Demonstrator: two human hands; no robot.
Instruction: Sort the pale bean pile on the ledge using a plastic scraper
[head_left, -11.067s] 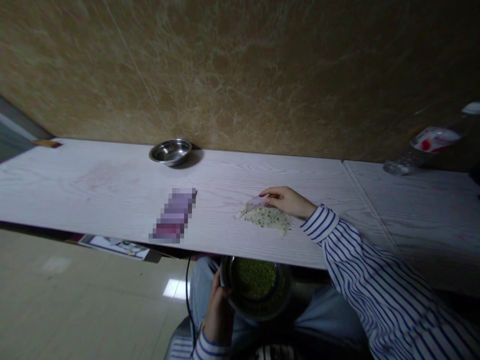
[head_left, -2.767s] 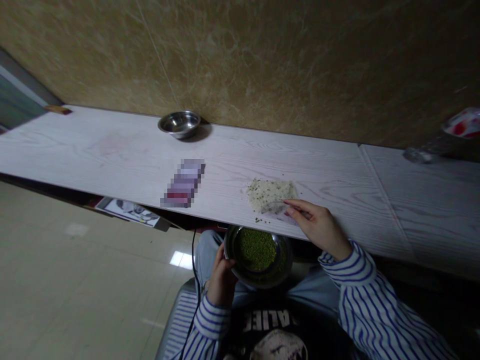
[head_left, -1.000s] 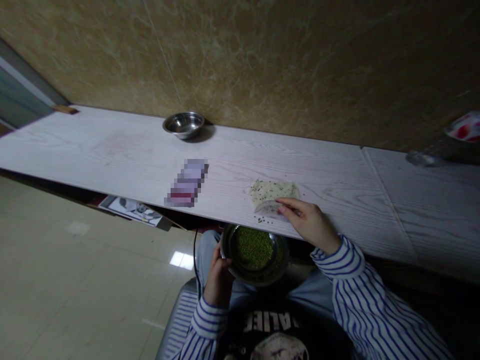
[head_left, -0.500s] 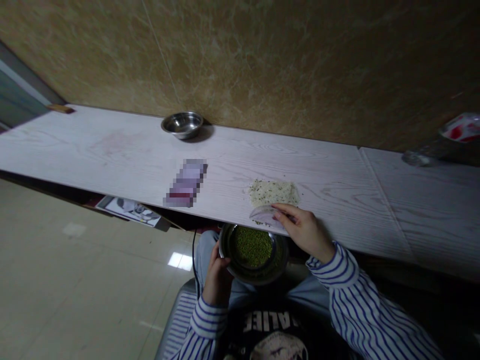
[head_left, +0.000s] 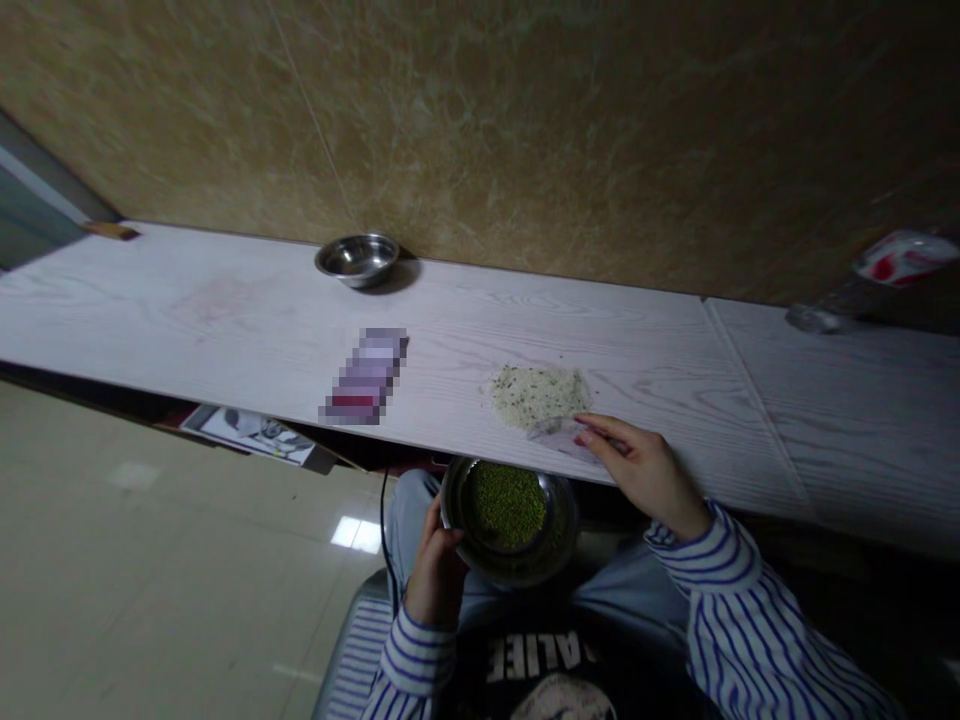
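Observation:
My left hand (head_left: 439, 565) grips the rim of a metal bowl (head_left: 562, 530) held just below the table's front edge. Inside it lie mung beans (head_left: 510, 505). Between the thumb and fingers of my right hand (head_left: 645, 465) is a thin, clear plastic piece with a curved edge (head_left: 559, 433). That piece touches or nearly touches the table at the near side of a flat heap of rice (head_left: 536, 395), which has green beans scattered through it.
A second metal bowl (head_left: 358, 262) stands near the wall. Left of the rice lies a blurred-out rectangular item (head_left: 367, 378). A clear plastic bottle with a red and white label (head_left: 896, 262) lies at the right. Under the tabletop, a box (head_left: 251, 432) juts out.
My right hand has moved right with the plastic piece. Green beans that lay on the table edge in front of it no longer show there. My left hand still holds the bowl.

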